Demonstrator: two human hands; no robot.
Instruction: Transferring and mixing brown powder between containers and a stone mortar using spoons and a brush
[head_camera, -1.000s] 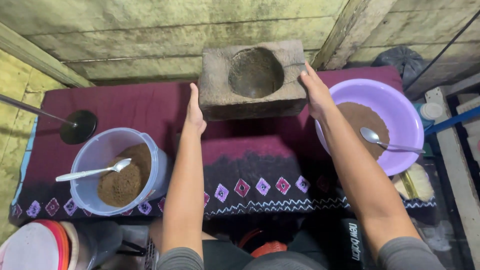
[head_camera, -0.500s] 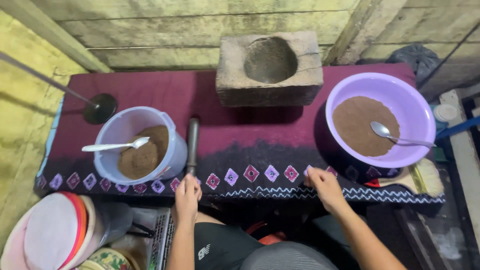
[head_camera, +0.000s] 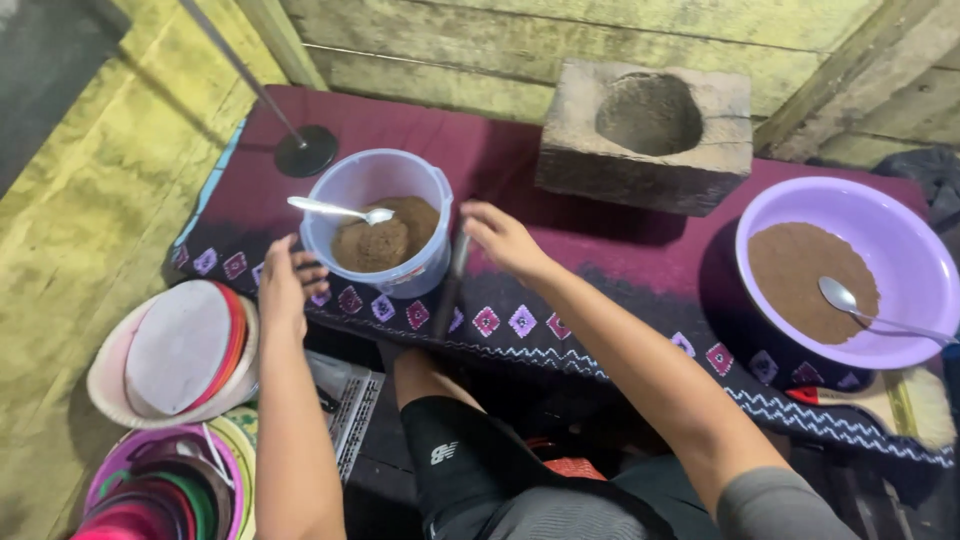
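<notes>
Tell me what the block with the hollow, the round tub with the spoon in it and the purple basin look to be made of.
Block: likely rough wood or stone, matte, with a grey pitted face.
Tub: translucent plastic, smooth; the brown powder shows through its wall.
Purple basin: plastic, glossy, with an evenly coloured rim.

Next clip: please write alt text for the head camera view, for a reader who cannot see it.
A person's left hand and right hand reach either side of a clear tub of brown powder holding a spoon, on a maroon patterned cloth. Behind sits a hollowed stone block; a purple basin of powder stands right.
</notes>
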